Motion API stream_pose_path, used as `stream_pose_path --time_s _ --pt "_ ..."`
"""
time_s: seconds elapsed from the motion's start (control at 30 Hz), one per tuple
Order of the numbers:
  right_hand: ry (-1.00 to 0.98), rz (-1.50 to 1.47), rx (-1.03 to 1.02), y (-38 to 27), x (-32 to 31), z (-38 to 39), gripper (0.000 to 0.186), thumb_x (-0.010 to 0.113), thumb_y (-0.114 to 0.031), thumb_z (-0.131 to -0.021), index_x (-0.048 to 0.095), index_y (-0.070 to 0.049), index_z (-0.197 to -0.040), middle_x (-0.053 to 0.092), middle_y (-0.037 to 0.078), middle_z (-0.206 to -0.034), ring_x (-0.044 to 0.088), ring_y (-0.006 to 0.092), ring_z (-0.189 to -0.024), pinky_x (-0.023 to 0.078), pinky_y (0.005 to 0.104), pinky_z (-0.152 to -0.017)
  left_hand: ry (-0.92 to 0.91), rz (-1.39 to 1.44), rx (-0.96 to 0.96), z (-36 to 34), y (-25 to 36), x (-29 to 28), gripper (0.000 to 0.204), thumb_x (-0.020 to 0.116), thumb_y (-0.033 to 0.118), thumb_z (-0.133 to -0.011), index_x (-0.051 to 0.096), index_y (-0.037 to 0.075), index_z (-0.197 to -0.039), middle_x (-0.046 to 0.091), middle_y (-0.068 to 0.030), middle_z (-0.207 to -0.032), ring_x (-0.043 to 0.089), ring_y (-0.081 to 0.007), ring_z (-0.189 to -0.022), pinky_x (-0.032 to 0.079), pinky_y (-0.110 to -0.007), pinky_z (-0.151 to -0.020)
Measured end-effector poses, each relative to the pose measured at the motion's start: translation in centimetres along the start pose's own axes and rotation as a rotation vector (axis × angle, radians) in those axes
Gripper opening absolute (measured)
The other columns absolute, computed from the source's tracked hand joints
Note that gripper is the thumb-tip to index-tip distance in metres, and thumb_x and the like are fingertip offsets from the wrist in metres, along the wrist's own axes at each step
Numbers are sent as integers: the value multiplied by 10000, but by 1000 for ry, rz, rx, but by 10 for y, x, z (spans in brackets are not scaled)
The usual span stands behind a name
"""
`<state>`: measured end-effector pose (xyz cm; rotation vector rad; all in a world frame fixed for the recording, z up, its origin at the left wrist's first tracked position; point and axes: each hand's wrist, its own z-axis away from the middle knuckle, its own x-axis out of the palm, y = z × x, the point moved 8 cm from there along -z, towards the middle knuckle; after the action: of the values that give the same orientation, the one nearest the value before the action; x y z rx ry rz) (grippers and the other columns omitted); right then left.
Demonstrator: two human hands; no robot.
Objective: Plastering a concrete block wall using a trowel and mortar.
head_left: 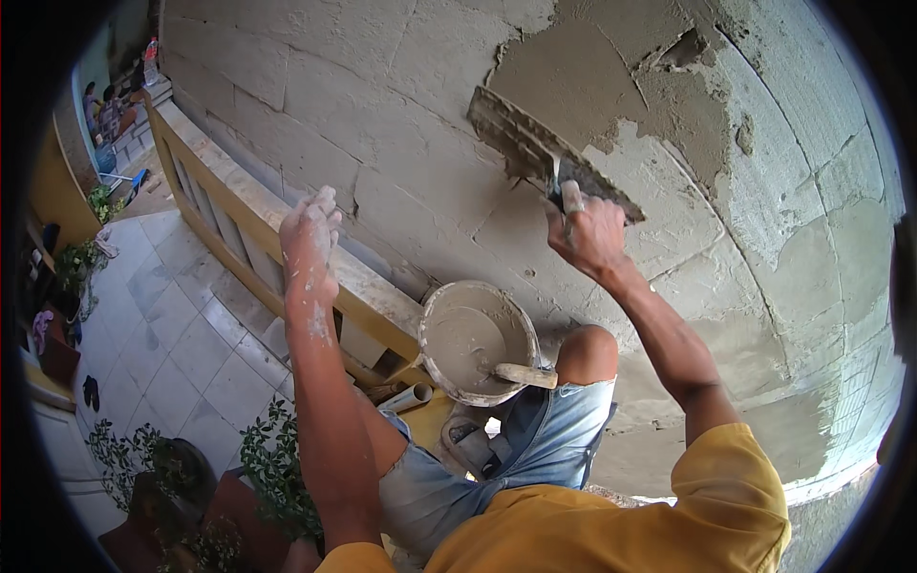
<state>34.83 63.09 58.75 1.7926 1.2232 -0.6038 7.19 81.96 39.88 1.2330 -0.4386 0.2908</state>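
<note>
My right hand (592, 229) grips the handle of a steel float (516, 124) coated in grey mortar, held against the block wall (401, 105) below a patch of darker fresh render (583, 72). My left hand (310, 239) is raised over the ledge beside the wall, fingers curled; I cannot make out whether anything is inside them. A round bucket (425, 329) of grey mix sits below, between my hands, with a wooden-handled tool (525, 375) resting in it.
A yellow railing with a pale ledge (191, 138) runs along the left, with a tiled floor (153, 315) beyond it. Plants (267, 449) stand lower left. A plastic bottle (151, 62) and seated people (115, 115) are at the far upper left. My bent knee (587, 353) is near the bucket.
</note>
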Motion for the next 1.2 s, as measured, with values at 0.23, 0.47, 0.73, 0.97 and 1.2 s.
stream_pose_path --time_s 0.23,0.47,0.73,0.97,1.2 --pt "360 60 343 71 -107 8 248 699 -270 -971 592 -62 -890 655 174 -600 681 383 -548 510 478 -518 61 -20 8 15 -5 -38 378 602 250 -1039 655 50 -1355 663 -37 -1276 619 -138 -1113 459 -241 -860" --pt "-49 -54 135 12 13 48 233 699 -209 -890 529 -71 -971 646 168 -642 630 402 -506 479 507 -473 47 18 13 5 -28 -25 337 597 227 -1043 651 66 -1335 669 -6 -1138 589 -88 -951 439 -190 -747" --pt "230 -55 299 34 -41 29 291 742 -277 -922 544 -67 -881 648 166 -615 655 403 -542 473 507 -501 58 -55 -30 -21 -58 -53 330 623 230 -1013 669 82 -1304 654 3 -1091 582 -97 -911 421 -187 -693" --pt "532 -472 650 131 -152 54 169 708 -155 -1002 685 -17 -907 703 21 -712 589 77 -566 455 265 -497 90 10 9 9 -20 -57 426 655 288 -995 653 73 -1363 626 -41 -1311 585 -139 -1090 451 -242 -872" --pt "46 -190 349 94 -62 81 251 765 -265 -911 704 -24 -942 681 146 -707 663 272 -594 518 397 -610 49 28 -23 -8 -37 -59 459 651 308 -1000 634 71 -1393 612 -38 -1334 570 -143 -1112 440 -254 -913"
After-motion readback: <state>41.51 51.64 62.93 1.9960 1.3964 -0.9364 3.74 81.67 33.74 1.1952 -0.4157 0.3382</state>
